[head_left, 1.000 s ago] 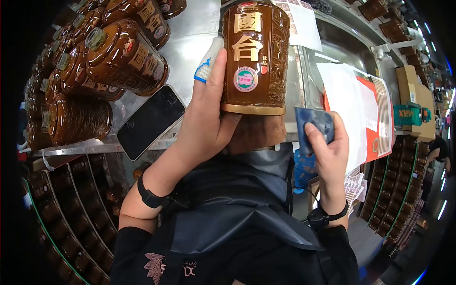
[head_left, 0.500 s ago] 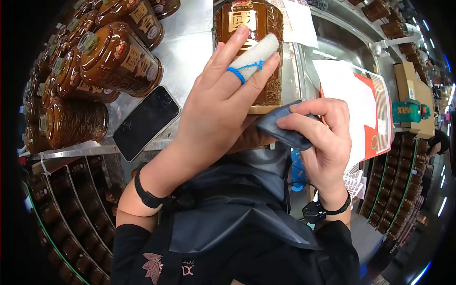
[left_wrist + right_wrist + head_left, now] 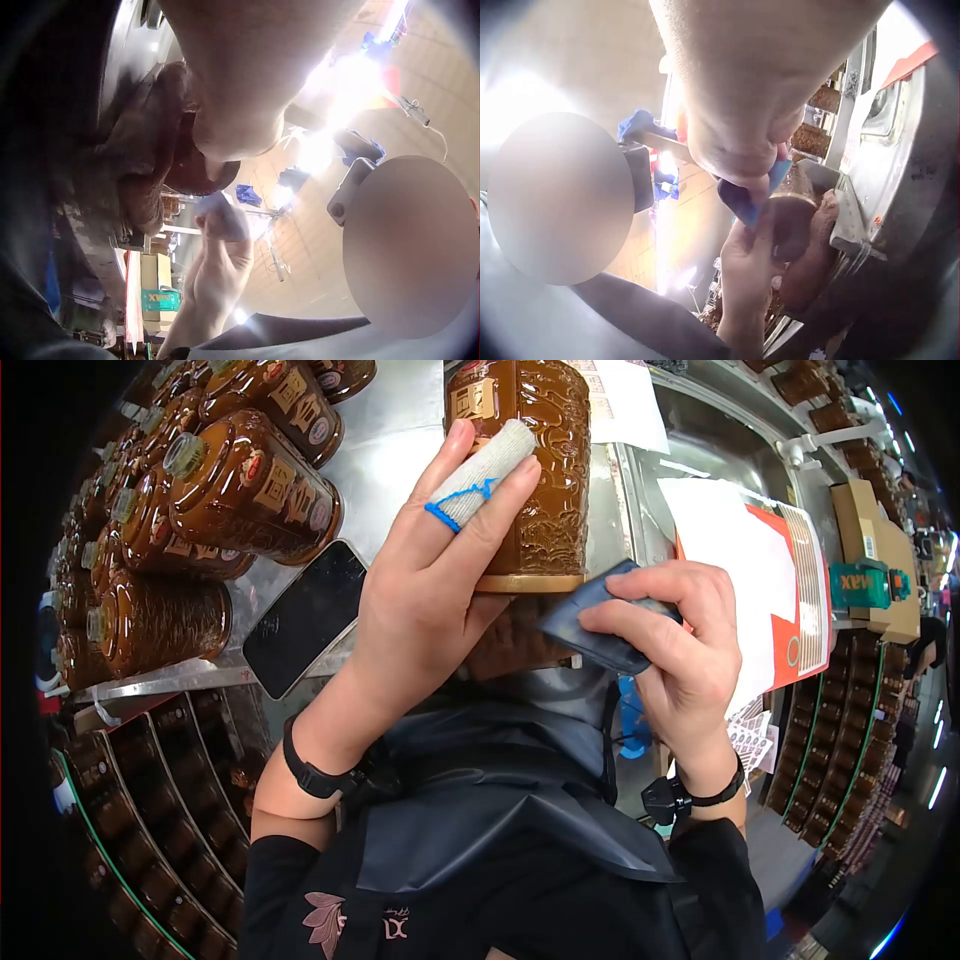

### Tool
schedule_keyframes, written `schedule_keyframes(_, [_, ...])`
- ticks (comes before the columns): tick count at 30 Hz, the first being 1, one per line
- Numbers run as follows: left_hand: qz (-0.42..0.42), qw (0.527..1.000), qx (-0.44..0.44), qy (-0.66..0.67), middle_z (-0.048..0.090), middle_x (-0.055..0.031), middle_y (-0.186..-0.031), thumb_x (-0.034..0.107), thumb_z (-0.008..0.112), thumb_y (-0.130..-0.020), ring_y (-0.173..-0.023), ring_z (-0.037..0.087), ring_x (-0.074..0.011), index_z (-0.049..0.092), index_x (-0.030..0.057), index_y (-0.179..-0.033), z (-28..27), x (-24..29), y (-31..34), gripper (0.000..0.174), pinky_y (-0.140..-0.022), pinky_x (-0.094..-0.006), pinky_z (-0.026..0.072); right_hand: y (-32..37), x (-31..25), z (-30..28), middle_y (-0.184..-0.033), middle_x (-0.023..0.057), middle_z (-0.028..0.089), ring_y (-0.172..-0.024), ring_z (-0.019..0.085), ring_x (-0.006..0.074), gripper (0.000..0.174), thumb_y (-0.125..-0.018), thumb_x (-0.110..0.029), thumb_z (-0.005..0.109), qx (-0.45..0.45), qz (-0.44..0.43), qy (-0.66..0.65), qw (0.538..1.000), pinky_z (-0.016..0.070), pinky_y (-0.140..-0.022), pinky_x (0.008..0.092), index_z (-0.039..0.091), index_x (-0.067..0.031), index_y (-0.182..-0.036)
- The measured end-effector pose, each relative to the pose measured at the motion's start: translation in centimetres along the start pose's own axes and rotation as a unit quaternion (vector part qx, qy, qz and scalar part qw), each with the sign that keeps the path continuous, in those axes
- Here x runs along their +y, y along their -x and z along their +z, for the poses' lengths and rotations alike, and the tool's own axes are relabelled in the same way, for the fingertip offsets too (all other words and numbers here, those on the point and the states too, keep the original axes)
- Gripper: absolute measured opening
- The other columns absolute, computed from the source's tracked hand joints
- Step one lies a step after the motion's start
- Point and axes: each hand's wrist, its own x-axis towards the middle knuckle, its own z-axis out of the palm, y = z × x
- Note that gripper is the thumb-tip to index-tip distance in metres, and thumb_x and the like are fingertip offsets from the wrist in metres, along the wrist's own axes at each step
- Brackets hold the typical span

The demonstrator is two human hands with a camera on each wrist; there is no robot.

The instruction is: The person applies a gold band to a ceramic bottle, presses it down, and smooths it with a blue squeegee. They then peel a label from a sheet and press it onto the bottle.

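A glossy brown bottle with raised decoration lies with its gold-rimmed base toward me. My left hand rests on its left side, long fingers laid fairly straight over the label and covering much of it. One of these fingers wears a white knit sleeve tied with blue string. My right hand pinches a folded dark blue cloth between thumb and fingers, right at the bottle's base rim. The cloth is slightly blurred. In the right wrist view the blue cloth also shows close by the bottle's base.
Under the bottle's base sits a brown padded support. A black phone lies on the metal table, beside many brown bottles. White papers over a red sheet lie at right, near a cardboard box.
The bottle has turned so its gold lettering sits further left. My left fingers came over its front, then shifted left. My right hand brought the cloth leftward to the base rim.
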Motion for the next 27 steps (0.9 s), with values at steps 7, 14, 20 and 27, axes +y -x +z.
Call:
schedule_keyframes(7, [-0.008,1.000,0.015,0.019,0.057,-0.0181,-0.146,-0.003,0.080,-0.070,-0.145,0.045,-0.0419,0.059,0.0112,-0.146,0.4,-0.1,0.5,0.081,-0.114,-0.0469,0.0442,0.3,-0.1,-0.9,-0.098,0.0046,0.069,-0.091,0.062,0.0275,0.034,-0.066,-0.002,0.071,0.023,0.011,0.020,0.999,0.0493,-0.081,0.0380,0.080,-0.0140,-0.096])
schedule_keyframes(14, [-0.017,0.999,0.023,0.028,0.056,-0.0179,-0.149,-0.005,0.078,-0.070,-0.146,0.044,-0.0422,0.057,0.0112,-0.148,0.4,-0.4,0.8,0.082,-0.114,-0.0469,0.0435,-0.7,-0.4,0.3,-0.097,0.0047,0.069,-0.090,0.062,0.0280,0.027,-0.069,-0.004,0.074,0.017,-0.012,-0.003,1.000,0.0487,-0.080,0.0370,0.078,-0.0128,-0.095])
schedule_keyframes(20, [-0.019,0.999,0.027,0.036,0.055,-0.0183,-0.150,-0.006,0.078,-0.070,-0.146,0.044,-0.0425,0.057,0.0110,-0.148,0.6,-0.5,0.8,0.083,-0.115,-0.0467,0.0427,0.4,-0.3,-0.5,-0.095,0.0033,0.067,-0.087,0.061,0.0261,0.032,-0.068,-0.003,0.072,-0.010,0.014,0.022,1.000,0.0496,-0.078,0.0367,0.080,-0.0151,-0.097])
schedule_keyframes(27, [-0.019,0.999,0.025,0.031,0.055,-0.0192,-0.149,-0.008,0.075,-0.070,-0.145,0.044,-0.0425,0.057,0.0106,-0.148,0.5,-0.5,1.0,0.083,-0.115,-0.0468,0.0431,-1.7,-2.1,0.7,-0.097,0.0050,0.068,-0.089,0.060,0.0284,0.036,-0.063,-0.002,0.073,0.022,-0.027,0.024,0.999,0.0477,-0.078,0.0376,0.080,-0.0136,-0.096])
